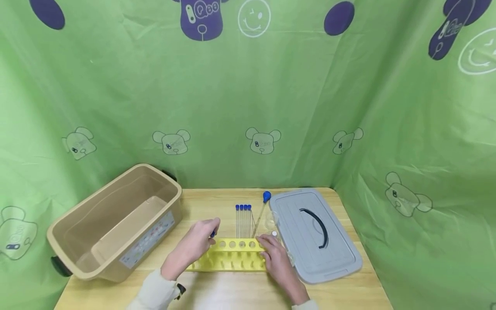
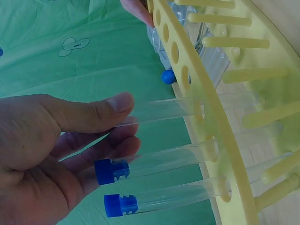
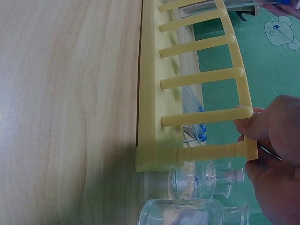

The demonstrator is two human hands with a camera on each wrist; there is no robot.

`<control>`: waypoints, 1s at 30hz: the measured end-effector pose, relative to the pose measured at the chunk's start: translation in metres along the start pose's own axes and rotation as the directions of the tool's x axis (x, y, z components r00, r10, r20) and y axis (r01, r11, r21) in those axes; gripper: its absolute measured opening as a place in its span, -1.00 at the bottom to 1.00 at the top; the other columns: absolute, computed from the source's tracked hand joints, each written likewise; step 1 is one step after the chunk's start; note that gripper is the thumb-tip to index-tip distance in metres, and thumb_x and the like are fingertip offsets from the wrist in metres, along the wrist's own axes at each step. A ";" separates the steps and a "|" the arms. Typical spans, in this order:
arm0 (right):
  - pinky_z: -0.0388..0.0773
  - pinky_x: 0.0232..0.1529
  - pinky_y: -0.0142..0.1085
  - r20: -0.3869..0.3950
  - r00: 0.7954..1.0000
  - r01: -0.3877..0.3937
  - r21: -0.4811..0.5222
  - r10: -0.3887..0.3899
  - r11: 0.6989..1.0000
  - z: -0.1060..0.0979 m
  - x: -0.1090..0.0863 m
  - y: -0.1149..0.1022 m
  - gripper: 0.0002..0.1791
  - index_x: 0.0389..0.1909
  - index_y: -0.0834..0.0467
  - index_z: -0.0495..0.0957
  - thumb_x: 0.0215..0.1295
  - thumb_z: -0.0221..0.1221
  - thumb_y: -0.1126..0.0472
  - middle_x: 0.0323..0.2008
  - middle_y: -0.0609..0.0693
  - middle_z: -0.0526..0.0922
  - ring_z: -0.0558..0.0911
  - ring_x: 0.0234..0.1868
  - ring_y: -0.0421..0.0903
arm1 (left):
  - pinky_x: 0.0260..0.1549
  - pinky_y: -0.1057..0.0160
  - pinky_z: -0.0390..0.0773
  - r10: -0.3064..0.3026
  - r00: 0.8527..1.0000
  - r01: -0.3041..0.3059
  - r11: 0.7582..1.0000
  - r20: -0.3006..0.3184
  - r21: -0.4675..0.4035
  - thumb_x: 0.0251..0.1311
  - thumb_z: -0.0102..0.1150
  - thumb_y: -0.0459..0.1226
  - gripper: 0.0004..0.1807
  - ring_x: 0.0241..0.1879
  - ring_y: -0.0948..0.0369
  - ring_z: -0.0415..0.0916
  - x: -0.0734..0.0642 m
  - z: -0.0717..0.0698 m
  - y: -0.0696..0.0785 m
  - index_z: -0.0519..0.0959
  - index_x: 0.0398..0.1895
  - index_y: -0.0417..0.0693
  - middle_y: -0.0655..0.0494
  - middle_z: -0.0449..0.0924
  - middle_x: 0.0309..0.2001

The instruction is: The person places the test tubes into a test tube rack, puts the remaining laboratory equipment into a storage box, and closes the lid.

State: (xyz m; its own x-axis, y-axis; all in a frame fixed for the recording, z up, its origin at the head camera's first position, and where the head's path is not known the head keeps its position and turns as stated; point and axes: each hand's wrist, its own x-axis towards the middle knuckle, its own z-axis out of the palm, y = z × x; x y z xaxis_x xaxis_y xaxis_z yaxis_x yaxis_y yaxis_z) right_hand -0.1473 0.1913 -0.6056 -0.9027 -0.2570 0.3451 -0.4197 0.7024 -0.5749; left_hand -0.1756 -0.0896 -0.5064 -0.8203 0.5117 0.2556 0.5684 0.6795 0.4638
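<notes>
A yellow test tube rack (image 1: 227,247) stands on the table between the hands. My left hand (image 1: 193,242) is at the rack's left end, its thumb and fingers pinching a clear test tube (image 2: 164,111) that passes through a rack hole. The fingers hide that tube's top. Beside it in the rack are a blue-capped test tube (image 2: 173,161) and another blue-capped tube (image 2: 180,198). My right hand (image 1: 278,259) grips the right end of the rack's top plate, thumb and fingers on either side of it in the right wrist view.
Several blue-capped test tubes (image 1: 243,223) lie behind the rack, beside a dropper with a blue bulb (image 1: 267,196). Glass bottles (image 3: 201,180) stand by the rack's right end. A grey lid (image 1: 302,249) with a black handle lies right; a tan bin (image 1: 110,234) stands left.
</notes>
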 end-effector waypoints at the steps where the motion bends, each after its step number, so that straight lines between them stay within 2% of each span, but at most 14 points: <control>1: 0.64 0.20 -0.15 -0.003 1.000 0.003 -0.001 -0.003 1.000 0.000 0.000 0.000 -0.37 0.22 0.26 0.60 0.05 0.40 0.56 0.12 0.14 0.64 0.64 0.15 0.10 | -0.48 0.40 0.59 -0.006 1.000 0.006 1.000 0.013 -0.002 -0.17 0.51 -0.63 -0.47 -0.43 0.28 0.46 0.000 0.000 -0.001 0.34 -0.45 0.00 0.24 0.44 -0.52; 6: 0.64 0.20 -0.14 -0.009 1.000 0.008 -0.004 -0.008 1.000 0.000 0.001 0.001 -0.38 0.22 0.27 0.60 0.06 0.40 0.56 0.12 0.16 0.64 0.64 0.15 0.10 | -0.47 0.38 0.61 -0.025 0.998 0.025 1.000 0.054 0.010 -0.16 0.53 -0.61 -0.49 -0.42 0.26 0.50 0.002 0.003 -0.004 0.37 -0.43 -0.01 0.22 0.48 -0.50; 13: 0.65 0.18 -0.17 -0.010 1.000 0.013 -0.005 -0.013 1.000 0.001 0.001 0.002 -0.37 0.22 0.26 0.60 0.05 0.41 0.55 0.13 0.14 0.63 0.65 0.14 0.11 | -0.51 0.39 0.57 -0.040 0.997 0.037 0.998 0.060 0.041 -0.15 0.56 -0.57 -0.49 -0.43 0.26 0.49 0.001 0.009 -0.007 0.37 -0.41 0.01 0.19 0.49 -0.49; 17: 0.65 0.18 -0.16 -0.010 1.000 0.022 -0.003 -0.022 1.000 0.000 0.001 0.003 -0.37 0.22 0.26 0.60 0.05 0.41 0.56 0.12 0.18 0.64 0.65 0.14 0.13 | -0.44 0.33 0.66 -0.041 0.998 0.037 0.997 0.051 0.068 -0.15 0.57 -0.54 -0.54 -0.37 0.18 0.57 -0.001 0.009 -0.006 0.49 -0.30 -0.05 0.14 0.56 -0.38; 19: 0.65 0.17 -0.15 -0.010 1.000 0.023 -0.002 -0.023 1.000 0.000 0.001 0.002 -0.37 0.22 0.26 0.60 0.05 0.41 0.56 0.12 0.18 0.64 0.64 0.14 0.13 | -0.31 0.25 0.73 -0.053 0.998 0.049 0.996 0.044 0.074 -0.14 0.57 -0.51 -0.53 -0.26 0.12 0.62 -0.003 0.007 -0.005 0.56 -0.17 -0.09 0.08 0.62 -0.26; 22: 0.65 0.18 -0.15 -0.009 1.000 0.023 0.000 -0.023 1.000 0.001 0.001 0.003 -0.37 0.22 0.26 0.60 0.05 0.41 0.56 0.12 0.18 0.64 0.64 0.14 0.12 | -0.12 0.13 0.76 -0.080 0.997 0.079 0.995 0.015 0.068 -0.14 0.60 -0.47 -0.43 -0.08 0.04 0.62 -0.008 0.003 -0.004 0.60 0.02 -0.12 0.00 0.64 -0.07; 25: 0.65 0.18 -0.14 -0.013 0.999 0.032 -0.001 -0.032 1.000 0.001 0.001 0.003 -0.37 0.22 0.28 0.60 0.04 0.41 0.56 0.11 0.20 0.64 0.64 0.14 0.13 | 0.05 0.02 0.71 -0.108 0.993 0.110 0.993 -0.053 0.033 -0.21 0.63 -0.45 -0.27 0.06 -0.04 0.57 -0.016 -0.003 -0.007 0.57 0.16 -0.15 -0.09 0.61 0.07; 27: 0.65 0.18 -0.14 -0.014 0.999 0.034 -0.004 -0.034 0.999 0.001 0.001 0.003 -0.37 0.21 0.28 0.60 0.04 0.41 0.57 0.11 0.19 0.64 0.64 0.14 0.13 | 0.11 -0.07 0.67 -0.130 0.985 0.132 0.991 -0.114 0.016 -0.29 0.67 -0.44 -0.17 0.09 -0.09 0.55 -0.023 -0.007 -0.011 0.55 0.21 -0.17 -0.12 0.59 0.12; 30: 0.65 0.19 -0.13 -0.013 0.999 0.032 -0.007 -0.032 0.999 0.001 0.000 0.003 -0.38 0.21 0.28 0.61 0.04 0.41 0.56 0.11 0.18 0.64 0.64 0.14 0.13 | 0.15 -0.17 0.62 -0.188 0.963 0.187 0.982 -0.192 -0.025 -0.37 0.70 -0.42 -0.08 0.11 -0.13 0.54 -0.037 -0.011 -0.020 0.53 0.25 -0.17 -0.13 0.58 0.13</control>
State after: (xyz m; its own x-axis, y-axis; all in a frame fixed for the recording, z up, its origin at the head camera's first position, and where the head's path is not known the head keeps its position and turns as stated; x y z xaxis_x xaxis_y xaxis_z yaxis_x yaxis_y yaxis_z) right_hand -0.1486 0.1928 -0.6085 -0.8876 -0.2706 0.3728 -0.4475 0.6987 -0.5582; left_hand -0.1576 -0.1283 -0.5160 -0.9093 0.2638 0.3217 0.4032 0.7498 0.5246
